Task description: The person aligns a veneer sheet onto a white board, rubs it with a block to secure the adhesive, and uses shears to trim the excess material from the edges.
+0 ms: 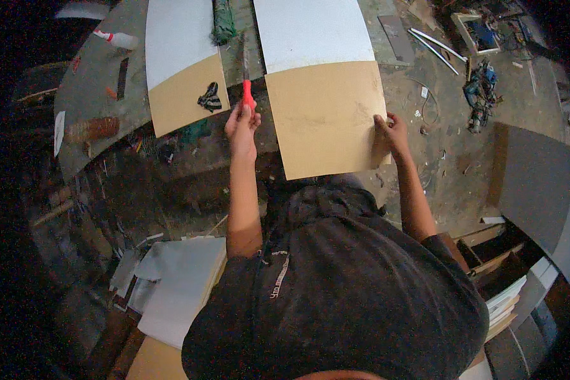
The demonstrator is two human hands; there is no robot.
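Observation:
My left hand [242, 132] is closed round the red handle of a tool with a long thin dark blade [247, 94]. The blade points away from me, in the gap between two flat panels. My right hand [392, 134] grips the right edge of the larger panel [326, 117], thumb on top, with the other fingers partly hidden at the edge. This panel is tan on its near part and white farther off. On the left, a similar but narrower panel [183, 95] carries a crumpled black striped cloth or glove [210, 97] near its right edge.
A dark green bundle [223, 22] lies between the panels. At the right are white strips [437, 50], a wooden frame [477, 35], a tangle of cords [481, 95] and a dark board [529, 180]. A white bottle [117, 40] lies far left; pale sheets [183, 285] sit behind my left arm.

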